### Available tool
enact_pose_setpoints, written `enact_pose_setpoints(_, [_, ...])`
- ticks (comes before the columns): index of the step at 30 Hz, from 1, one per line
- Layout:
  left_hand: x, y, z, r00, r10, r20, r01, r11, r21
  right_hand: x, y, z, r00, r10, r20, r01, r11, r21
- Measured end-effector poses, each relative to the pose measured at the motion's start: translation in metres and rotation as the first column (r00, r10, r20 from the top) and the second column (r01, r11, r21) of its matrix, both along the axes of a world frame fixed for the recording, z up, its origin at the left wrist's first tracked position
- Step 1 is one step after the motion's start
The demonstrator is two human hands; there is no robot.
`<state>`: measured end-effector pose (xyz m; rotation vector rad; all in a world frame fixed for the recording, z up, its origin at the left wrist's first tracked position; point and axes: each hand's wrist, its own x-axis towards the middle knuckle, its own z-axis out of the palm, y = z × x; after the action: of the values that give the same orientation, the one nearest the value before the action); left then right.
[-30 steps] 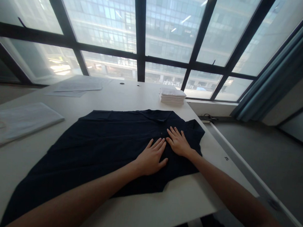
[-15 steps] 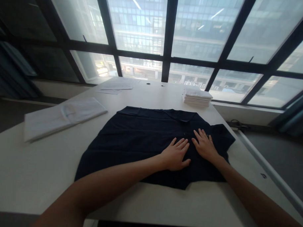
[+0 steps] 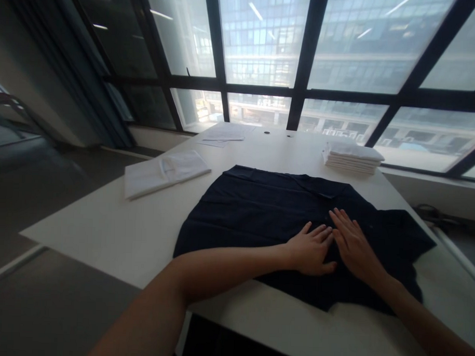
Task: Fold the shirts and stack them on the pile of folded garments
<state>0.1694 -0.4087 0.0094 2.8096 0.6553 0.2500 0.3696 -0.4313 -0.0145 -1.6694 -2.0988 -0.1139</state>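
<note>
A dark navy shirt lies spread flat on the white table, its collar end toward the right. My left hand rests palm down on the middle of the shirt, fingers stretched and thumb apart. Just to its right, my right hand also lies flat on the cloth, fingers extended and close together. The fingertips of both hands nearly meet beside the shirt's front. Neither hand grips the fabric. My forearms cover part of the shirt's near edge.
Behind the shirt on the right stands a stack of folded white cloths. A folded white bundle lies at the left, with loose white papers farther back. Large windows rise beyond the table. A dark cable lies past the right edge.
My view has swung left, so the table's left corner now shows. Both hands stay on the shirt; the right hand has come closer to the left, its fingers drawn together.
</note>
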Motion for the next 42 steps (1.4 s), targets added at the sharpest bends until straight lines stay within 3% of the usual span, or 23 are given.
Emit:
enact_pose_setpoints(4, [0.0, -0.001, 0.001, 1.0, 0.002, 0.001, -0.002, 1.0, -0.011, 0.003, 0.007, -0.023, 0.997, -0.065, 0.043, 0.07, 0.987, -0.143])
enact_pose_setpoints(7, [-0.001, -0.001, 0.001, 1.0, -0.002, -0.003, 0.002, 1.0, -0.021, 0.013, 0.013, -0.028, 0.984, -0.148, 0.103, 0.165, 0.97, -0.181])
enact_pose_setpoints(13, [-0.001, 0.002, 0.0, 1.0, -0.001, -0.004, 0.001, 1.0, -0.023, 0.025, 0.015, -0.012, 0.953, -0.212, 0.217, 0.265, 0.93, -0.256])
enact_pose_setpoints(22, [-0.002, 0.006, -0.002, 1.0, -0.014, 0.001, 0.014, 1.0, -0.002, 0.045, 0.016, 0.005, 0.914, -0.355, 0.198, 0.4, 0.871, -0.285])
enact_pose_setpoints(25, [-0.002, 0.006, -0.002, 1.0, -0.008, 0.001, 0.008, 1.0, 0.002, 0.039, 0.012, 0.008, 0.926, -0.362, 0.11, 0.378, 0.899, -0.22])
enact_pose_setpoints(28, [-0.001, 0.005, -0.001, 1.0, -0.006, 0.0, 0.006, 1.0, 0.004, 0.021, 0.007, 0.007, 0.961, -0.277, 0.015, 0.276, 0.95, -0.143])
enact_pose_setpoints(34, [0.0, 0.005, 0.002, 1.0, 0.003, -0.021, -0.003, 1.0, 0.006, -0.003, 0.007, -0.003, 0.995, -0.103, -0.012, 0.097, 0.967, -0.234])
enact_pose_setpoints(42, [-0.001, 0.008, -0.003, 1.0, -0.011, -0.014, 0.011, 1.0, 0.024, 0.027, 0.017, -0.005, 0.976, -0.167, 0.142, 0.201, 0.94, -0.277])
